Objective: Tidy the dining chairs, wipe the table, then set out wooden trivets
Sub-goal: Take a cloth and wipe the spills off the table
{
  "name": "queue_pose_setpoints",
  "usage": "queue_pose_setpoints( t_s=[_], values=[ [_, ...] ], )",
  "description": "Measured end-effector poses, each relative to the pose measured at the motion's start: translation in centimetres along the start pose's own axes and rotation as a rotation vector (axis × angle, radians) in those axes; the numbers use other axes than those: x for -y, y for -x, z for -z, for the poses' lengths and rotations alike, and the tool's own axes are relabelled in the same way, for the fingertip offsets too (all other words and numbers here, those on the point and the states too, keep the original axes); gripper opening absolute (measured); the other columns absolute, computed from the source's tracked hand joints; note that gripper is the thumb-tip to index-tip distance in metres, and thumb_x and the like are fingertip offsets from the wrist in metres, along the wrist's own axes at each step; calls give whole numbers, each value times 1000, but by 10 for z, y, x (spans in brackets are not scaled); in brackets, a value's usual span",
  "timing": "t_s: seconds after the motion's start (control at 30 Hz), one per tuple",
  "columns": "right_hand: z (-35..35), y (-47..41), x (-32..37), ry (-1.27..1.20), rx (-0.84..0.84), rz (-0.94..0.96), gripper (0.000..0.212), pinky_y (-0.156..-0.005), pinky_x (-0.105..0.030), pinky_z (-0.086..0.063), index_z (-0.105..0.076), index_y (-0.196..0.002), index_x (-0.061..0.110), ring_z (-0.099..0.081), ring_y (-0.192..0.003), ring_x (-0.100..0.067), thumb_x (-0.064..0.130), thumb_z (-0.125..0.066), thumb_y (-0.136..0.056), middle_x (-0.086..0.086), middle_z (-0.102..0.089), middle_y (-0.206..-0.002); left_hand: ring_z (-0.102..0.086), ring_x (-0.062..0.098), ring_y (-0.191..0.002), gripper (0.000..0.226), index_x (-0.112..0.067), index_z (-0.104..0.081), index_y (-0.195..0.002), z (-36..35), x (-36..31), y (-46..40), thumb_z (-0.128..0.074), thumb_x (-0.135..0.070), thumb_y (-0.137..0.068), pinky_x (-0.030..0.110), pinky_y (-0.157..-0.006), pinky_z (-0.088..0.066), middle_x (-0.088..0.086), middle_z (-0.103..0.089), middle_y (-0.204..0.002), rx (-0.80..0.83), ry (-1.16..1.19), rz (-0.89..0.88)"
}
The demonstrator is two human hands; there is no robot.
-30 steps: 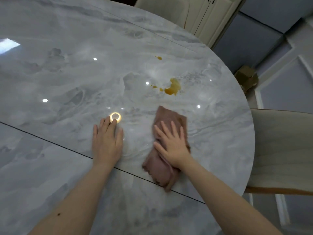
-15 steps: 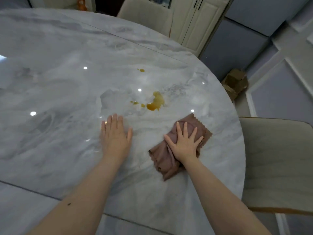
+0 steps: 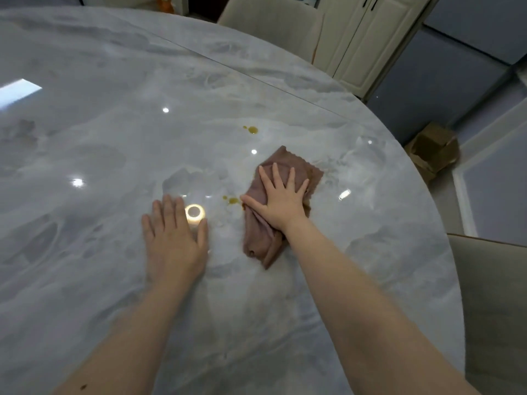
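Head view. Your right hand (image 3: 281,201) lies flat on the brown cloth (image 3: 265,223), fingers (image 3: 275,173) straight and spread apart, pressing the cloth onto the grey marbled worktop (image 3: 85,109). The cloth is crumpled, with one end reaching past your fingertips and the other trailing back beside your wrist.

Your left hand (image 3: 174,238) lies palm down on the bare worktop, well to the left of the cloth, its fingers (image 3: 168,209) straight and close together, holding nothing. A ring-shaped light reflection (image 3: 194,212) sits at the tip of its index finger.

Small yellow-brown spots (image 3: 231,200) lie on the worktop just beside your right thumb, touching or nearly touching the cloth's edge. A further yellow-brown drop (image 3: 252,130) lies beyond your right fingertips, clear of the cloth.

One pale upholstered chair (image 3: 273,27) stands at the far rim of the worktop, beyond your right fingers. A second chair (image 3: 496,309) stands at the rim to the right of your right forearm. A cardboard box (image 3: 433,149) sits on the floor to the right of your right fingers, past the rim. Cream cabinet doors (image 3: 368,38) stand behind the far chair
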State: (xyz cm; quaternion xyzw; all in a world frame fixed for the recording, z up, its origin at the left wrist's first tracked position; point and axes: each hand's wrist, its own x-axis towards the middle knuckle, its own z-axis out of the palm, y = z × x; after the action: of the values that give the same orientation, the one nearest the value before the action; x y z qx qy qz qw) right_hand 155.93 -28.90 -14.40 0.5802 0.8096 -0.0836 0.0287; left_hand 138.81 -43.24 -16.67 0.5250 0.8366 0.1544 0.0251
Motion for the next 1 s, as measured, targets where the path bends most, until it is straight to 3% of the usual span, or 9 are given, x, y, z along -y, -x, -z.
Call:
queue_pose_setpoints(
  t_s=[0.2,0.3,0.43,0.5,0.67,0.8,0.9,1.0],
  values=[
    [-14,63,-26,96,-32,367,86,-111,-65,4,-3,-149,45,12,-146,-33,85,-17,-74,10,2,-160,-21,37,-141,75,-2,-30,-146,2,0,2,-23,-50,-89,50,-115,-10,19,-29,-151,20,-15,-6],
    [-5,70,-64,94,-12,255,88,-112,-64,5,3,-145,50,13,-146,-30,91,-6,-68,14,6,-159,-21,36,-141,77,-2,-30,-146,4,-2,2,-19,-51,-88,50,-115,-10,19,-29,-152,29,-25,-3],
    [2,21,-39,6,-4,66,83,-110,-65,11,-3,-148,47,13,-146,-32,83,-23,-76,10,5,-160,-19,35,-142,73,-1,-29,-146,2,-2,2,-20,-46,-88,49,-116,-9,18,-27,-152,23,-17,8],
    [1,0,-4,-6,-24,68,77,-109,-66,10,-7,-149,45,11,-146,-34,76,-31,-83,8,2,-161,-18,34,-143,70,-2,-29,-146,2,-2,1,-19,-42,-89,48,-117,-7,17,-26,-153,19,-5,6],
    [-9,23,45,90,-51,411,65,-111,-66,3,-15,-148,44,1,-147,-34,67,-24,-89,9,-10,-160,-19,31,-144,67,-4,-30,-146,1,1,-1,-13,-35,-90,46,-117,-6,15,-25,-154,9,26,0],
    [-15,90,-9,105,-43,633,53,-117,-50,2,-19,-148,41,-3,-148,-21,56,-20,-97,13,-17,-158,-23,33,-142,64,-1,-32,-145,2,1,-1,-16,-31,-90,47,-116,-8,17,-28,-152,9,45,-4],
    [-10,104,-63,76,-39,503,56,-117,-50,-6,-15,-148,42,-2,-147,-13,60,-5,-96,18,-11,-157,-22,34,-142,67,0,-31,-145,4,0,0,-11,-32,-90,48,-116,-8,18,-28,-152,22,30,-17],
    [-6,80,-62,46,-28,317,61,-117,-53,-4,-10,-147,46,0,-148,-15,67,-1,-91,18,-7,-157,-21,34,-143,69,0,-30,-145,3,0,1,-8,-33,-89,48,-116,-7,18,-27,-153,18,21,-20]
  ],
)
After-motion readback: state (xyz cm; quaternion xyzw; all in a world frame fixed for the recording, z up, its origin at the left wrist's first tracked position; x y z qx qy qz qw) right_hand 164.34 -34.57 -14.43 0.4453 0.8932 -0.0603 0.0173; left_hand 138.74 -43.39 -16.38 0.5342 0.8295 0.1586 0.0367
